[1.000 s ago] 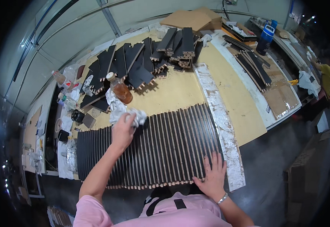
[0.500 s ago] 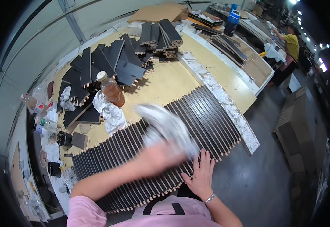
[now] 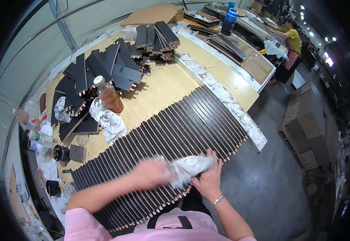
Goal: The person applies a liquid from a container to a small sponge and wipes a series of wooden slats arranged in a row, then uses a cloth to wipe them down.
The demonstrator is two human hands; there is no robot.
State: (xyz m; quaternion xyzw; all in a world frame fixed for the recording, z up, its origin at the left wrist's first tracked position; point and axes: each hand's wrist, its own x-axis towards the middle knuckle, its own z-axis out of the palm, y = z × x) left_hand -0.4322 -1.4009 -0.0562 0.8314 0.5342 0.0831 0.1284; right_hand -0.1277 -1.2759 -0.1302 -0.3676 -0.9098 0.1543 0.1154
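A long row of dark, narrow wooden slats (image 3: 175, 128) with pale pegged ends lies side by side across the workbench in front of me. My left hand (image 3: 153, 174), smeared by motion, grips a crumpled white cloth (image 3: 193, 165) against the slats. At the row's near edge, my right hand (image 3: 209, 178) rests with its fingers stretched out over the slats. The far end of the cloth touches and partly covers those fingers. A bracelet circles the right wrist.
Behind the row stands a bottle of amber liquid (image 3: 110, 98) beside a white rag (image 3: 110, 122). Dark boards (image 3: 118, 66) are piled farther back. A paint-stained white beam (image 3: 227, 102) borders the row on the right. Brown stacks (image 3: 309, 124) stand on the floor; a person (image 3: 290, 44) works beyond.
My left hand has swept the cloth nearer and down onto the slats beside my right hand. The whole scene has shifted slightly left in view.
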